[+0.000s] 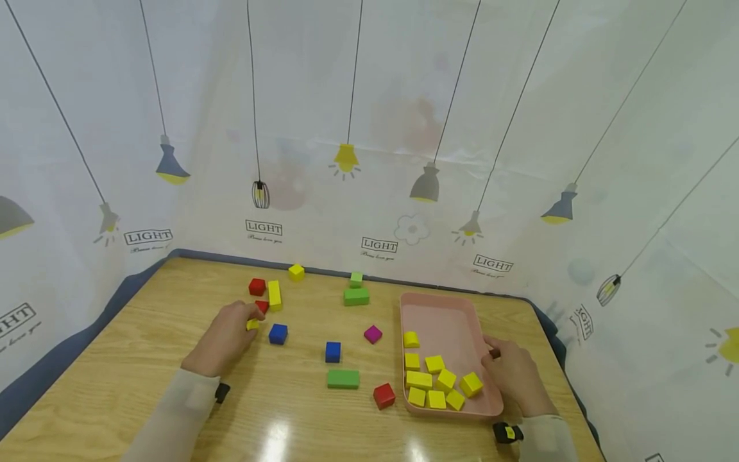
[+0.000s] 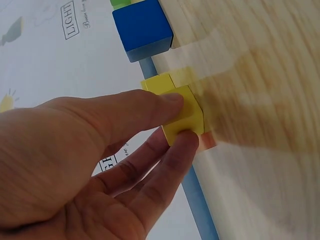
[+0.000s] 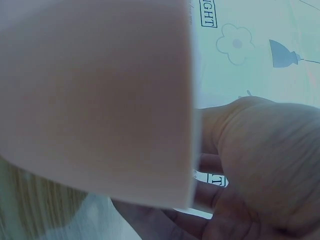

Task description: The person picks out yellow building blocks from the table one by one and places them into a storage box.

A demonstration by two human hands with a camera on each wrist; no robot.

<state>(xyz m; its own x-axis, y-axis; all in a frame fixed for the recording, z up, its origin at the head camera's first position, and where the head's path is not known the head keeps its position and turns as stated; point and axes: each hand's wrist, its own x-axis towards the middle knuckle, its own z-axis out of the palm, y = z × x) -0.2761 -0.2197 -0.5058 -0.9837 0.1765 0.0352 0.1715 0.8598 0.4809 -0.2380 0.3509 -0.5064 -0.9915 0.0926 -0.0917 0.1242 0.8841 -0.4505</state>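
Note:
My left hand (image 1: 227,335) pinches a small yellow block (image 2: 184,116) between thumb and fingertips, at the left part of the table. Just beyond it are a red block (image 1: 262,307), partly hidden by the fingers, and a long yellow block (image 1: 274,295). A blue cube (image 1: 278,333) sits right of this hand. On the right, my right hand (image 1: 516,372) grips the right side of a pink tray (image 1: 439,314). Several yellow blocks (image 1: 419,380) lie in the tray's near half. The tray wall (image 3: 100,100) fills much of the right wrist view and hides some fingertips.
Between hands and tray lie a second blue cube (image 1: 333,351), a long green block (image 1: 343,379), a red cube (image 1: 383,396) and a magenta block (image 1: 373,334). Farther back are green blocks (image 1: 356,296), a yellow cube (image 1: 296,272) and a red cube (image 1: 256,287). A printed curtain (image 1: 323,212) borders the table.

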